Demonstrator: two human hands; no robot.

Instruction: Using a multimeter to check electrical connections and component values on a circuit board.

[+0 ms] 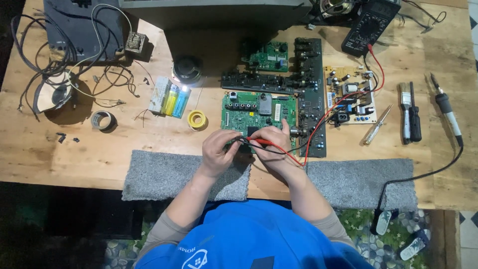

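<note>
A green circuit board (259,110) lies in the middle of the wooden table. My left hand (219,149) holds a black test probe (242,141) at the board's near edge. My right hand (271,142) grips a red test probe (259,141), tip pointing left toward the black one. The two probe tips nearly meet over the board's front edge. Red and black leads (326,115) run from my hands up to a black multimeter (369,25) at the back right.
A long black board (311,94) and a beige power board (351,95) lie right of the green one. A yellow solder spool (197,120), tape roll (103,120), screwdrivers (411,112), soldering iron (446,112), tangled wires (55,69) and two grey mats (164,174) surround them.
</note>
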